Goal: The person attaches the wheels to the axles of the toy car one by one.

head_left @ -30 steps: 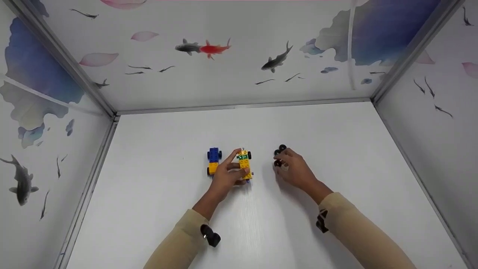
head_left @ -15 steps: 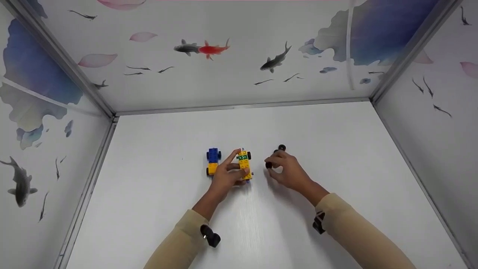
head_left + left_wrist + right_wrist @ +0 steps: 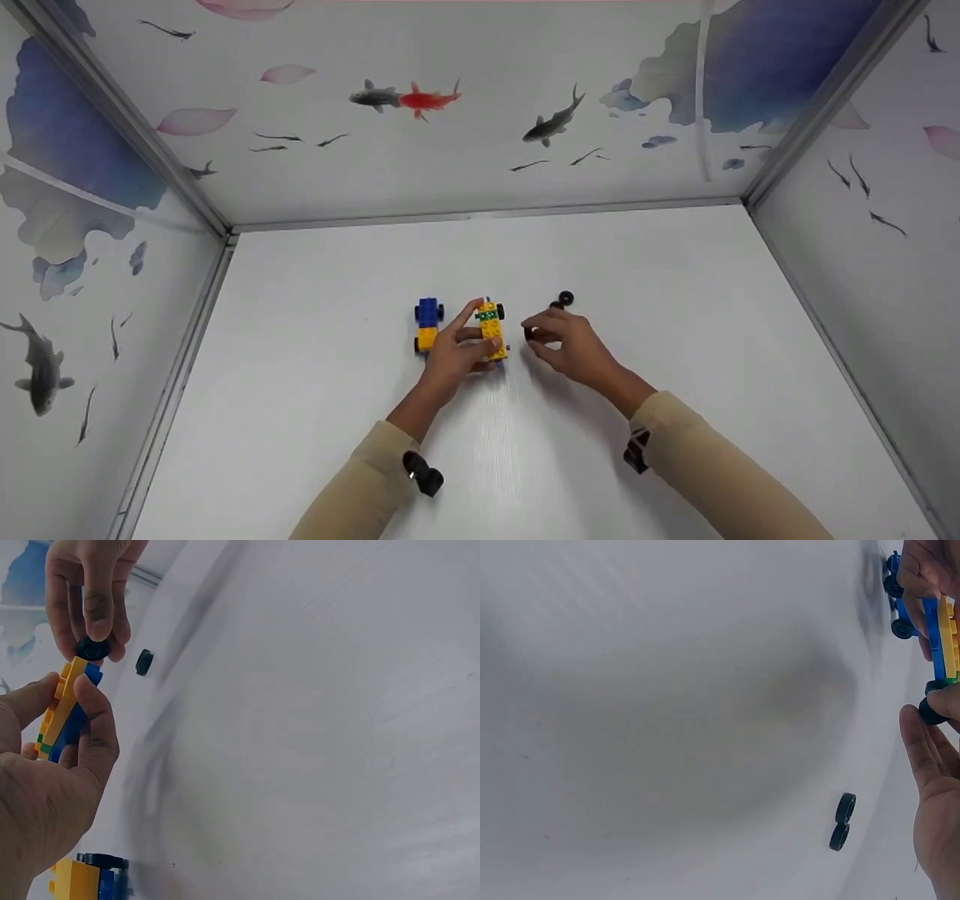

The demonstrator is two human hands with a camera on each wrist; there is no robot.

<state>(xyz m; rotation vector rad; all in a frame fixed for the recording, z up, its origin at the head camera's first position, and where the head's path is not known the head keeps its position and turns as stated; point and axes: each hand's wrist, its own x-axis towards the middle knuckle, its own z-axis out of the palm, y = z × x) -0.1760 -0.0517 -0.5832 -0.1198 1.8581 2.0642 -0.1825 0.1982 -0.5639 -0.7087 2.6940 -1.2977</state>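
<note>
In the head view my left hand (image 3: 448, 360) grips a toy brick car (image 3: 490, 322) with a yellow top, a green band and, as the left wrist view shows, a blue base (image 3: 69, 724). One black wheel (image 3: 501, 311) sits at its far right corner. A short axle end sticks out at its near right side. Just right of the car, my right hand (image 3: 581, 346) pinches a black wheel (image 3: 528, 334) between thumb and fingers. That wheel (image 3: 93, 649) appears close to the car's end in the left wrist view; whether they touch I cannot tell.
A second toy car (image 3: 427, 313), blue and yellow with black wheels, stands left of the held one. Two loose black wheels (image 3: 566, 298) lie beyond my right hand; they also show low in the right wrist view. White printed panels (image 3: 480, 150) wall the white table (image 3: 337, 420).
My right hand has drawn a black wheel away from the loose ones and carried it left toward the held car. The left hand and its car have stayed put.
</note>
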